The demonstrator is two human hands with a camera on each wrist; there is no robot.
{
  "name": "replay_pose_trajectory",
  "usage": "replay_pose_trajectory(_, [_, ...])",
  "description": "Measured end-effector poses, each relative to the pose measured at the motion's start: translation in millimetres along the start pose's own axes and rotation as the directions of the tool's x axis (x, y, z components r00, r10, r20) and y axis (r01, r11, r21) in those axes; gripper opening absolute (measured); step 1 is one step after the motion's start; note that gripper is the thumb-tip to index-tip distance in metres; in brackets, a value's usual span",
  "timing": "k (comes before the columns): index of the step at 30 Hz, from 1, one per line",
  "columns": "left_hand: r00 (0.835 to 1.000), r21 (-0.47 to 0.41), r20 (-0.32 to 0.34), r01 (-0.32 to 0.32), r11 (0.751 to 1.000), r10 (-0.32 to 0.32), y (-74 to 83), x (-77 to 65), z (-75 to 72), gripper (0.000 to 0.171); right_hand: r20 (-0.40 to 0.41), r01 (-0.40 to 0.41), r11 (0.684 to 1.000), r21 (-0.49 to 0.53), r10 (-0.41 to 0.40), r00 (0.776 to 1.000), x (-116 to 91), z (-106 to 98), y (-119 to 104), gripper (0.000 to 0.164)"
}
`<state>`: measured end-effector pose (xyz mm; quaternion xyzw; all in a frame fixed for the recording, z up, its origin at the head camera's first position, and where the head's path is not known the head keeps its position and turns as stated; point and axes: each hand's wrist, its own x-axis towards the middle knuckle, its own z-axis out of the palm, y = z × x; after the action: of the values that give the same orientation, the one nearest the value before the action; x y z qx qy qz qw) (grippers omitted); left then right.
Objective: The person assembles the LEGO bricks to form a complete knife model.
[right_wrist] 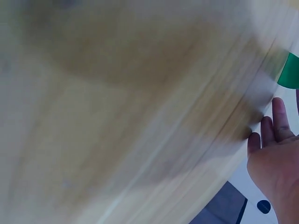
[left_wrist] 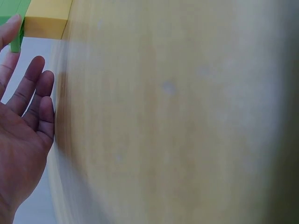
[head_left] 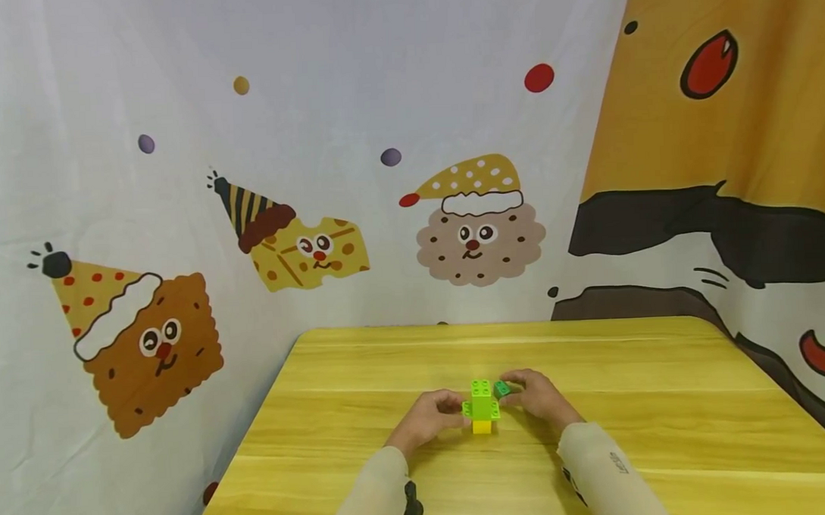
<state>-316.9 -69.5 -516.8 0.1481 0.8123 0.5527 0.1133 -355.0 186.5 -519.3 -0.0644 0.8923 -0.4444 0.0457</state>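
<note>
Upright on the table stands a small toy-brick build, with a lime green brick (head_left: 482,400) above a yellow brick (head_left: 482,427) and lime studded pieces jutting out at both sides. My left hand (head_left: 428,418) pinches the left jutting piece between thumb and forefinger; the other fingers are spread in the left wrist view, beside the yellow brick (left_wrist: 46,21). Just right of the build, my right hand (head_left: 542,399) holds a darker green brick (head_left: 502,388) by its thumb and fingers. Only a corner of that green brick (right_wrist: 290,72) shows in the right wrist view.
The wood-grain table (head_left: 362,365) reaches back to a white curtain (head_left: 352,85) printed with cartoon snacks. A black strap piece (head_left: 412,506) sits at the left sleeve.
</note>
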Motion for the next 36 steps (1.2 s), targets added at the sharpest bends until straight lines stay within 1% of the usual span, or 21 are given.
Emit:
replay_pose_trajectory(7, [1.000, -0.004, 0.000, 0.000, 1.000, 0.000, 0.6, -1.4, 1.0, 0.026, -0.075, -0.033, 0.999, -0.032, 0.031, 0.997, -6, -3, 1, 0.047])
replay_pose_trajectory(10, [1.000, -0.003, -0.003, 0.001, 1.000, -0.001, 0.7, -2.2, 0.4, 0.026, -0.094, -0.046, 0.999, -0.002, 0.045, 0.995, -9, -6, 3, 0.047])
replay_pose_trajectory(12, [1.000, -0.007, -0.006, 0.001, 1.000, -0.002, 0.4, -2.7, -0.2, 0.026, -0.102, -0.045, 0.999, 0.027, 0.048, 0.994, -11, -8, 4, 0.044])
replay_pose_trajectory(17, [1.000, -0.002, -0.013, 0.007, 1.000, -0.007, -1.0, -3.1, -0.8, 0.025, -0.116, -0.005, 0.999, 0.044, 0.010, 0.993, -13, -14, 6, 0.034])
replay_pose_trajectory(20, [1.000, 0.003, -0.012, 0.008, 1.000, -0.008, -2.9, -2.3, -0.7, 0.026, -0.132, 0.022, 0.999, 0.041, -0.017, 0.991, -15, -16, 3, 0.034])
replay_pose_trajectory(23, [1.000, 0.002, -0.011, 0.004, 1.000, -0.004, -3.8, -1.6, -0.8, 0.026, -0.153, 0.043, 0.998, 0.036, -0.037, 0.988, -15, -18, -1, 0.035])
replay_pose_trajectory(26, [1.000, 0.007, -0.008, 0.000, 1.000, 0.000, -3.8, -1.2, -1.4, 0.026, -0.163, 0.049, 0.998, 0.044, -0.041, 0.986, -15, -19, -8, 0.038])
replay_pose_trajectory(33, [1.000, 0.009, -0.002, -0.002, 1.000, 0.002, -4.1, -0.3, -0.7, 0.026, -0.171, 0.034, 0.993, 0.112, -0.014, 0.985, -18, -20, -28, 0.047])
replay_pose_trajectory(36, [1.000, -0.002, -0.004, -0.002, 1.000, 0.002, -3.3, -0.1, 0.6, 0.026, -0.179, 0.048, 0.990, 0.130, -0.024, 0.984, -20, -21, -35, 0.048])
